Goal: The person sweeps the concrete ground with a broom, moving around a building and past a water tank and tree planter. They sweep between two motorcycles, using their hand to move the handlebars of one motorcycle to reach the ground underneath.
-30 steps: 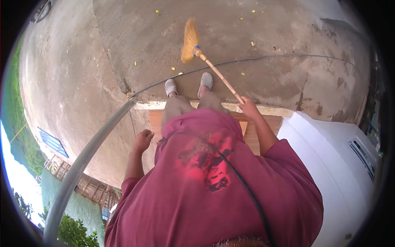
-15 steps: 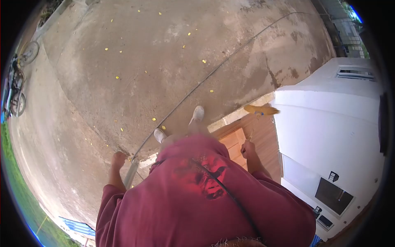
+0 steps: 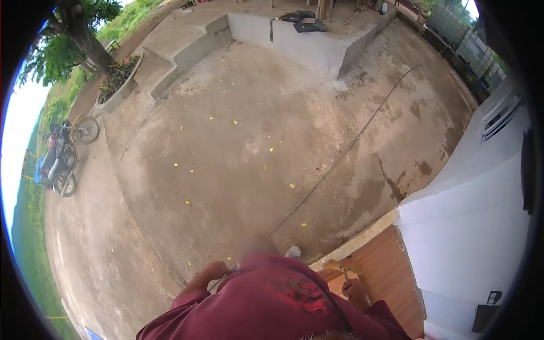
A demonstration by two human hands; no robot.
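Note:
My right hand (image 3: 354, 288) is closed around the handle of a straw broom, low beside my body on the right. The broom's yellow-brown bristles (image 3: 336, 265) point away from me, over the edge of the wood-look floor. On the other side, my left hand (image 3: 215, 271) is curled closed near the hem of my maroon shirt (image 3: 255, 294), and nothing shows sticking out of it. One light shoe (image 3: 293, 251) appears past the shirt on the concrete.
A dark hose (image 3: 351, 146) runs across the concrete yard (image 3: 226, 170), among scattered yellow leaves. On the right rises a white wall (image 3: 459, 226) beside the wood-look floor (image 3: 391, 266). A motorcycle (image 3: 59, 158) stands at left, near a tree (image 3: 85, 39). A raised concrete ledge (image 3: 283, 48) borders the far side.
The view has tilted up, bringing the ledge and tree into sight. My left hand has come in toward my body. The broom head now appears lower and closer to my right hand.

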